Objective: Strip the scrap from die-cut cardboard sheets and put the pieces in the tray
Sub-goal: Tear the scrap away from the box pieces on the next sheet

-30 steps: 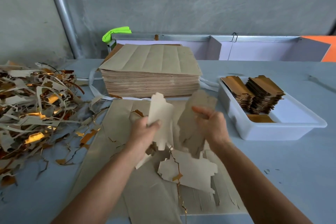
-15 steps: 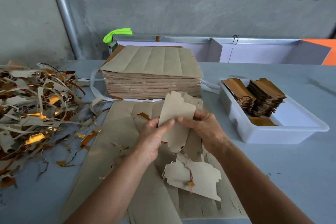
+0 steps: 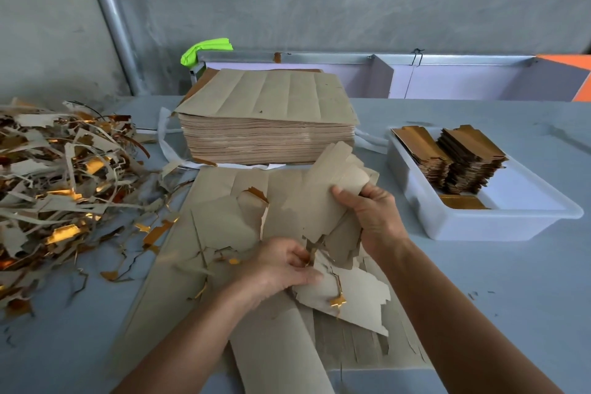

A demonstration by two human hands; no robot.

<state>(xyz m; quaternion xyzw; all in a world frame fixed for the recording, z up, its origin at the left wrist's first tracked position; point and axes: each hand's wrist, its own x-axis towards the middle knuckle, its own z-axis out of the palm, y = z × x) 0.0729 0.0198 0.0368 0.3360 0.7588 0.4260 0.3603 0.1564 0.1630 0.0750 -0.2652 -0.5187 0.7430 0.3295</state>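
Right hand (image 3: 375, 217) around jagged cardboard pieces (image 3: 323, 198)

Table (image 3: 479, 313) bears stack (image 3: 268, 125), tray (image 3: 479, 227), scrap (image 3: 57, 176).

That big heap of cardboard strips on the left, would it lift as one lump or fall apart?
Probably fall apart: the scrap heap is loose, thin strips lying crisscross, and stray bits already lie scattered on the table. It looks light for its bulk, with gaps showing between strips. Tangled curls might drag neighbours along.

Grey wall (image 3: 319, 3) behind a blue-grey table (image 3: 511, 281).
A metal pipe (image 3: 108, 19) climbs the wall; light seems soft, perhaps daylight.
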